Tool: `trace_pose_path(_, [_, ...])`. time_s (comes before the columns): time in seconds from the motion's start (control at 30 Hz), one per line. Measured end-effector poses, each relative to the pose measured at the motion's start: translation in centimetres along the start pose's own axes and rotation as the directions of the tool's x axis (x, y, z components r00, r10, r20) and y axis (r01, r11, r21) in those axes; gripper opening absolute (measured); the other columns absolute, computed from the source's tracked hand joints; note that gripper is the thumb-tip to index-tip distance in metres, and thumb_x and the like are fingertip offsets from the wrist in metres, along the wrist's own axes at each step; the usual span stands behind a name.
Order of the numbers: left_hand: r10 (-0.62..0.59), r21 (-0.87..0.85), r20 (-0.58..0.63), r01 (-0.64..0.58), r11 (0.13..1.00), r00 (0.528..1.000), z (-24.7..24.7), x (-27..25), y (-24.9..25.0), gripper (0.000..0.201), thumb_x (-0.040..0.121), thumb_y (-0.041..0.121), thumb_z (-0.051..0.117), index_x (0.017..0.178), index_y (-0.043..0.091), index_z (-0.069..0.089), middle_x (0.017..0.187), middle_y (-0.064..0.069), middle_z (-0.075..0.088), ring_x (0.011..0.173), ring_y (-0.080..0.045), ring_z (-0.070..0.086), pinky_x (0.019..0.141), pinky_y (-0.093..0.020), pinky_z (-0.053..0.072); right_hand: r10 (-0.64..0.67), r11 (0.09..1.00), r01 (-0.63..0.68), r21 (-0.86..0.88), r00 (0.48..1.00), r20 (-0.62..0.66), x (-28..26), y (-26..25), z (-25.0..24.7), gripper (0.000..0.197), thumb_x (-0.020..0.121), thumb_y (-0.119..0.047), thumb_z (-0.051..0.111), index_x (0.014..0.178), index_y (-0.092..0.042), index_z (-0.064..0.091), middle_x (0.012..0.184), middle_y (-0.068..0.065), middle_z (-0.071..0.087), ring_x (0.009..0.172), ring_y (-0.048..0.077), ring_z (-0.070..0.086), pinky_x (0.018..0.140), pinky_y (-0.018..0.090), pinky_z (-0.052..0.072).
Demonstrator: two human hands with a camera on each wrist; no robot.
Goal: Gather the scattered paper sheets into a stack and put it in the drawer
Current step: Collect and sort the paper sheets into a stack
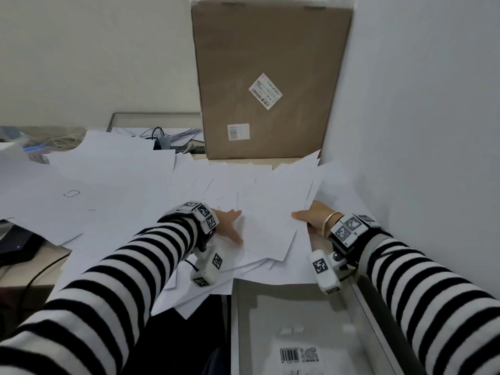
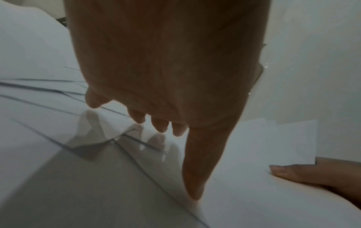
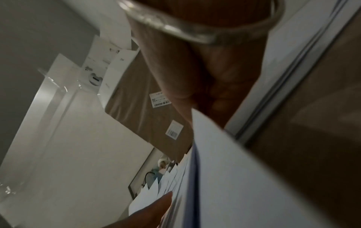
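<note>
White paper sheets (image 1: 121,185) lie scattered and overlapping across the desk. A loose bundle of sheets (image 1: 267,226) sits between my hands near the front edge. My left hand (image 1: 228,226) rests palm-down at the bundle's left edge. Its bent fingertips (image 2: 160,126) touch the sheets and its thumb (image 2: 195,169) stretches out flat onto the bundle. My right hand (image 1: 311,217) grips the bundle's right edge, thumb (image 3: 152,208) on top and fingers hidden beneath the layered sheet edges (image 3: 215,185). An open grey drawer (image 1: 234,320) lies just below the hands.
A tall cardboard box (image 1: 270,77) stands at the back against the right wall (image 1: 419,131). Cables and a small device (image 1: 162,142) lie behind the papers. A black device (image 1: 16,244) sits at the left edge. A packet with a barcode label (image 1: 297,355) lies in the drawer.
</note>
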State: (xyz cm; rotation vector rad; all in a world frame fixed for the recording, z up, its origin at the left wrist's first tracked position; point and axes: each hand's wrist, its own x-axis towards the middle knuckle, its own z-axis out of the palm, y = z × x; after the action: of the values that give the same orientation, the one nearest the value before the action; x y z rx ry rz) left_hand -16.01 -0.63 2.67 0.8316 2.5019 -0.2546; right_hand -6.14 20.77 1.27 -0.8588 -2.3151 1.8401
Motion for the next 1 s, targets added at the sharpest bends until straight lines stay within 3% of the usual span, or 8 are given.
trace_pose_path(0.1, [-0.007, 0.041, -0.056, 0.009, 0.999, 0.998, 1.9, -0.2, -0.3, 0.082, 0.09, 0.052, 0.053, 0.151, 0.02, 0.009, 0.153, -0.003, 0.022, 0.139, -0.032, 0.031, 0.108, -0.046, 0.03, 0.027, 0.991, -0.021, -0.135, 0.999, 0.038, 0.0, 0.9, 1.0, 0.042, 0.083, -0.008, 0.068, 0.121, 0.006, 0.055, 0.121, 0.019, 0.061, 0.109, 0.035, 0.06, 0.093, 0.044, 0.049])
trace_pose_path(0.17, [-0.032, 0.047, -0.082, 0.036, 0.998, 0.996, 2.8, -0.7, -0.7, 0.073, 0.091, 0.054, 0.045, 0.148, 0.021, 0.014, 0.152, -0.006, 0.02, 0.138, -0.037, 0.028, 0.105, -0.052, 0.03, -0.001, 0.964, -0.004, -0.265, 1.0, -0.018, 0.1, 1.0, 1.2, 0.046, 0.082, -0.014, 0.07, 0.119, 0.007, 0.054, 0.118, 0.013, 0.061, 0.11, 0.032, 0.058, 0.092, 0.037, 0.048])
trace_pose_path(0.23, [-0.056, 0.051, -0.11, 0.062, 0.997, 0.992, 3.4, -1.2, -0.6, 0.069, 0.094, 0.053, 0.04, 0.149, 0.021, 0.013, 0.154, -0.008, 0.016, 0.14, -0.038, 0.023, 0.107, -0.052, 0.027, -0.023, 0.959, 0.004, -0.282, 0.998, -0.061, 0.1, 0.7, 1.1, 0.049, 0.083, -0.018, 0.069, 0.122, 0.006, 0.052, 0.121, 0.016, 0.059, 0.111, 0.033, 0.058, 0.094, 0.04, 0.048])
trace_pose_path(0.43, [-0.095, 0.063, -0.107, 0.102, 0.993, 0.99, 3.7, -2.0, -1.5, 0.071, 0.095, 0.053, 0.036, 0.152, 0.024, 0.003, 0.157, -0.011, 0.01, 0.143, -0.04, 0.018, 0.111, -0.054, 0.022, -0.066, 0.987, 0.047, -0.154, 0.991, -0.117, 0.6, 1.2, -0.1, 0.052, 0.08, -0.017, 0.072, 0.124, 0.003, 0.054, 0.125, 0.016, 0.06, 0.114, 0.036, 0.057, 0.099, 0.048, 0.046])
trace_pose_path(0.6, [-0.166, 0.026, -0.101, 0.17, 0.985, 0.981, 3.7, -1.8, -3.2, 0.067, 0.097, 0.051, 0.036, 0.152, 0.028, 0.004, 0.159, -0.01, 0.006, 0.143, -0.044, 0.014, 0.114, -0.055, 0.021, -0.053, 0.995, 0.039, -0.093, 0.987, -0.151, 1.3, 2.1, -2.1, 0.053, 0.075, -0.022, 0.074, 0.118, 0.005, 0.056, 0.116, 0.017, 0.064, 0.108, 0.036, 0.061, 0.097, 0.048, 0.048])
trace_pose_path(0.73, [-0.212, 0.034, -0.091, 0.216, 0.976, 0.973, 3.4, -1.8, -3.5, 0.06, 0.099, 0.044, 0.035, 0.151, 0.027, 0.009, 0.153, -0.01, 0.016, 0.137, -0.042, 0.027, 0.11, -0.052, 0.028, -0.039, 0.998, 0.03, -0.056, 0.985, -0.166, 0.9, 1.6, -3.5, 0.049, 0.076, -0.024, 0.074, 0.111, 0.008, 0.057, 0.109, 0.018, 0.065, 0.101, 0.034, 0.063, 0.094, 0.047, 0.05])
trace_pose_path(0.9, [-0.23, 0.076, -0.105, 0.238, 0.968, 0.968, 2.9, -1.5, -4.0, 0.052, 0.099, 0.033, 0.041, 0.146, 0.016, 0.024, 0.143, -0.015, 0.032, 0.128, -0.037, 0.041, 0.108, -0.044, 0.035, -0.032, 0.999, 0.036, 0.014, 0.978, -0.207, -0.8, 0.6, -4.8, 0.029, 0.085, -0.016, 0.068, 0.102, 0.005, 0.058, 0.097, 0.018, 0.065, 0.083, 0.032, 0.064, 0.07, 0.038, 0.054])
trace_pose_path(1.0, [-0.213, 0.08, -0.112, 0.222, 0.972, 0.971, 1.9, -1.7, -3.4, 0.059, 0.098, 0.034, 0.044, 0.149, 0.015, 0.02, 0.149, -0.015, 0.027, 0.135, -0.036, 0.035, 0.11, -0.045, 0.031, -0.032, 0.991, 0.061, 0.117, 0.971, -0.236, -0.7, 1.3, -4.8, 0.036, 0.086, -0.012, 0.065, 0.116, 0.006, 0.056, 0.108, 0.02, 0.064, 0.096, 0.035, 0.064, 0.082, 0.044, 0.054])
